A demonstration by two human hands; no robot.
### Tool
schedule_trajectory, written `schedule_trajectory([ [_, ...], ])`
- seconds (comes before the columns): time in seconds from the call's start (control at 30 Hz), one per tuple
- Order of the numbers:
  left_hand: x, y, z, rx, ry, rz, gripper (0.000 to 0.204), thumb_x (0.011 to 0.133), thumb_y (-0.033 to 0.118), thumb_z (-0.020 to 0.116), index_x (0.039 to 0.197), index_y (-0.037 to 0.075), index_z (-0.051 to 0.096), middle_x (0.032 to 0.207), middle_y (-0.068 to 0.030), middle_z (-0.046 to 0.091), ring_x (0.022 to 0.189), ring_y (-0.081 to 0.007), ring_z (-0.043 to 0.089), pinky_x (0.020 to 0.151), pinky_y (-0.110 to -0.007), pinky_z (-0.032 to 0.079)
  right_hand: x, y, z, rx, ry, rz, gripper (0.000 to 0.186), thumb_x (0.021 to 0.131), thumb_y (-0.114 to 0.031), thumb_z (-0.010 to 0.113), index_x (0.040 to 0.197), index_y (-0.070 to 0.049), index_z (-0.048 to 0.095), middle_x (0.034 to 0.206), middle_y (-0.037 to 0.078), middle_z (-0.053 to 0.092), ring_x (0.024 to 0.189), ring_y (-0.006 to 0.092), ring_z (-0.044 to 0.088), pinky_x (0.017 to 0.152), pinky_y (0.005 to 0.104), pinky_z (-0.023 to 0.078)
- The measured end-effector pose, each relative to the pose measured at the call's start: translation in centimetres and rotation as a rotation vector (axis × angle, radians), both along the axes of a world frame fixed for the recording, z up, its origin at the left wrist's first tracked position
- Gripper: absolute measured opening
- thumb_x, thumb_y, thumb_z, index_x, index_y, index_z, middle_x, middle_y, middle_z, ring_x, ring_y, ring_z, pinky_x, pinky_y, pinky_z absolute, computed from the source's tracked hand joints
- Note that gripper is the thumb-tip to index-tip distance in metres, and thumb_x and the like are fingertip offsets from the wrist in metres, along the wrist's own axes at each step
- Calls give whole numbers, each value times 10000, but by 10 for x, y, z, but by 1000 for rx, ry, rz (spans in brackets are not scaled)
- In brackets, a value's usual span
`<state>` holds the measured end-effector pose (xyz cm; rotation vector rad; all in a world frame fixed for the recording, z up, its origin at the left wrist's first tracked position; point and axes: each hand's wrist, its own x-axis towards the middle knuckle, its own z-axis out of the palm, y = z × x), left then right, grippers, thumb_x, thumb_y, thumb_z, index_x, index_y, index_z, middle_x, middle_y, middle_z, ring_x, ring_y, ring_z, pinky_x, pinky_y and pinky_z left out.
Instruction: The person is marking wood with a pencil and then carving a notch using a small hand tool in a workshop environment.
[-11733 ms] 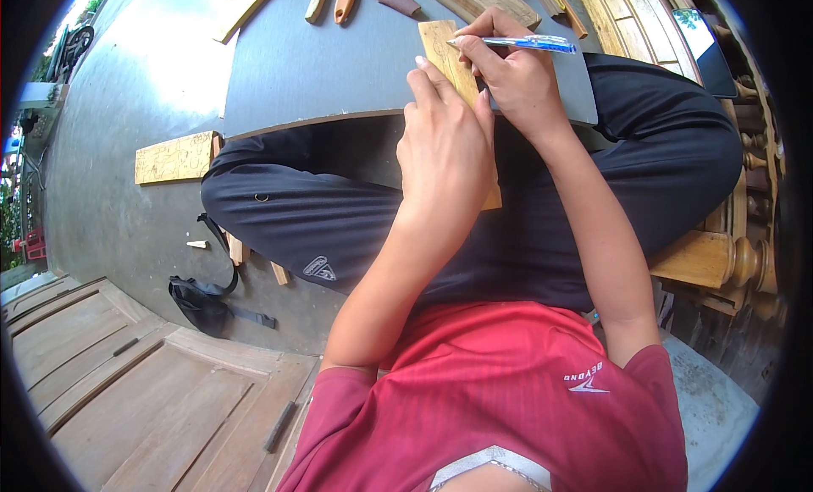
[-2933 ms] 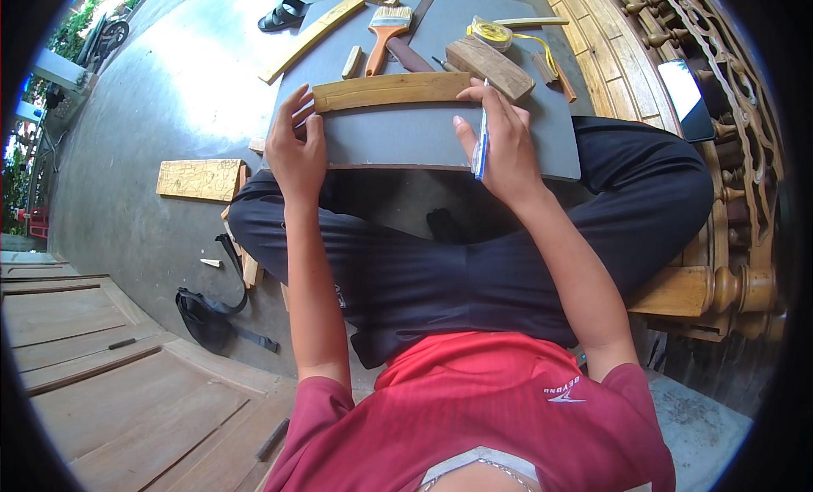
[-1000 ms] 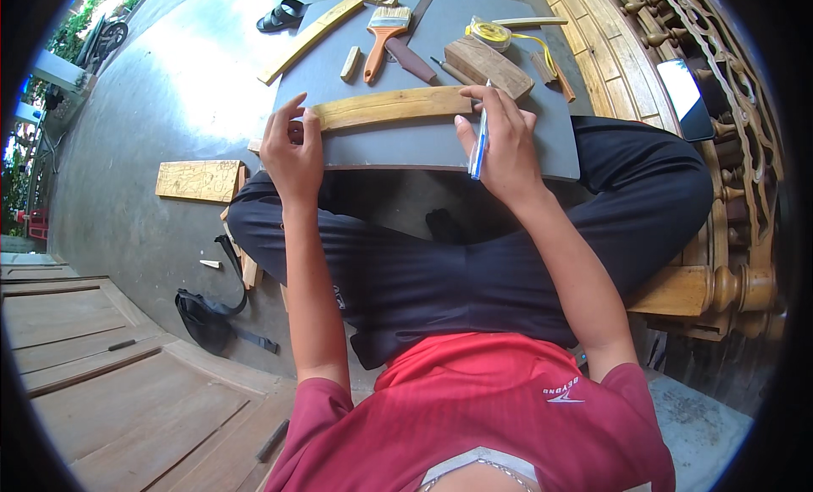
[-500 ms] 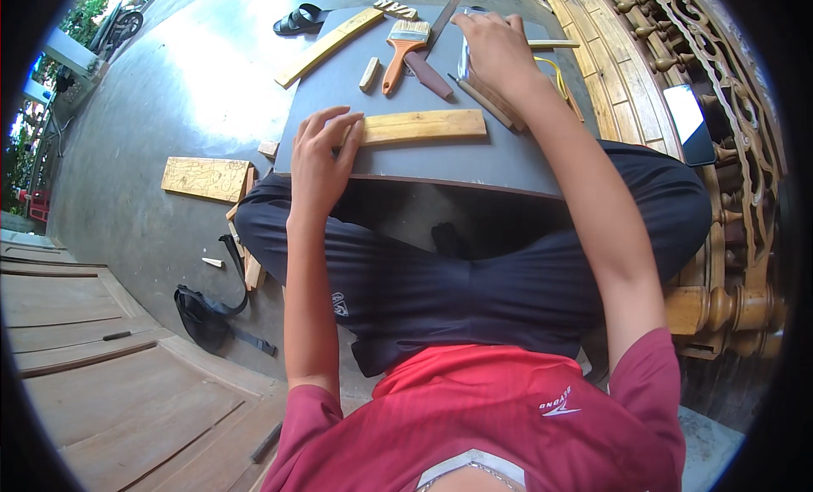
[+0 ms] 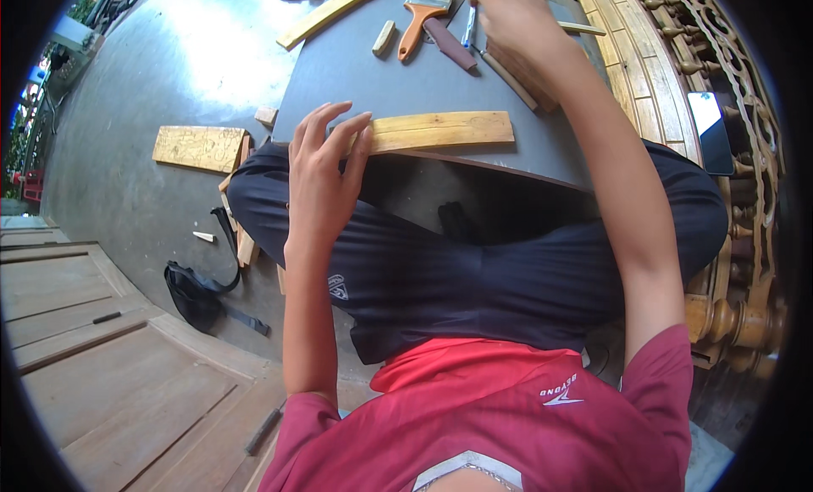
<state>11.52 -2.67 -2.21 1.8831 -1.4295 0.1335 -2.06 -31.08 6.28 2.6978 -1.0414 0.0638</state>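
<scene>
My left hand (image 5: 326,166) grips the left end of a flat yellowish wooden strip (image 5: 445,130), which lies along the near edge of the grey tabletop (image 5: 356,77). Its fingers cover that end. At the table's far right, my right hand (image 5: 521,22) has its fingertips on a slim blue-and-white pen (image 5: 470,26), which points down toward the table. The back of the hand hides part of the grasp. Just below it lie round-handled wooden tools (image 5: 511,80). A paintbrush (image 5: 417,22) with an orange handle rests left of the pen, beside a tool with a brown wrapped handle (image 5: 450,43).
A small wooden block (image 5: 384,37) and a longer wooden strip (image 5: 339,13) lie on the table's left side. On the floor at left are a patterned board (image 5: 199,147) and a black bag (image 5: 193,293). A phone (image 5: 710,132) lies by the carved railing at right.
My right hand has drawn the pen leftward over the table. The wooden strip, with my left hand on it, sits closer to the near edge. The whole view has shifted.
</scene>
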Motion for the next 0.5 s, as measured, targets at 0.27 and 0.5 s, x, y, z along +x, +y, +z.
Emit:
schedule_trajectory([
  [0.27,-31,-5,10,-101,53,-74,273,975,117,702,1245,97,744,1304,-120,671,1245,-333,616,1067,-452,474,-40,55,-29,-346,55,201,158,861,-187,740,952,-71,799,1171,78,641,1241,247,532,1024,444,401],
  [0.5,-89,-7,1,42,-86,-261,538,959,189,717,1478,137,586,1472,-134,566,1424,-332,506,1225,-499,325,-52,75,-41,-419,208,103,173,895,-133,681,1022,-69,780,1245,78,621,1292,250,497,1038,426,378],
])
